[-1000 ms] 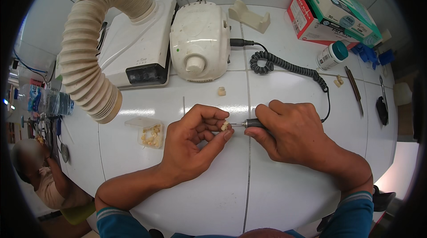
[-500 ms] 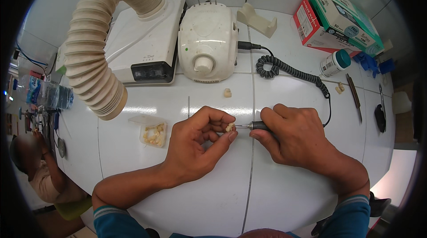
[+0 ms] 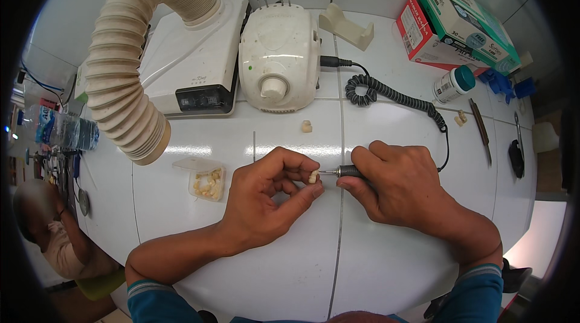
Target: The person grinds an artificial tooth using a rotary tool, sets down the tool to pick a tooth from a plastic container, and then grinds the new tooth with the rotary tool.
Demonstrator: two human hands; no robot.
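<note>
Between the thumb and fingertips of my left hand [image 3: 257, 202] is a small cream-coloured dental piece [image 3: 313, 177], which looks like crowns or a short bridge. My right hand [image 3: 405, 184] grips a dark rotary handpiece [image 3: 350, 171], its metal tip pointing left. The thin bur meets the upper part of the dental piece or lies right against it; I cannot tell which. A coiled black cord [image 3: 399, 91] leads to the white motor control unit [image 3: 280, 60]. Another cream dental piece [image 3: 307, 126] lies on the table beyond my hands.
Left of my left hand, a clear lidded box [image 3: 192, 164] stands open with several tooth-coloured pieces. A ribbed hose [image 3: 124, 81] arches from a white machine [image 3: 193, 51]. Rightward are a cream cradle [image 3: 347, 28], cartons [image 3: 465, 24], a green-capped jar [image 3: 454, 85] and a knife-like tool [image 3: 481, 131]. A person [image 3: 63, 238] sits far left.
The dental piece has turned a little in my left fingers and now stands more upright. Both hands keep nearly the same place, and the whole view has shifted slightly.
</note>
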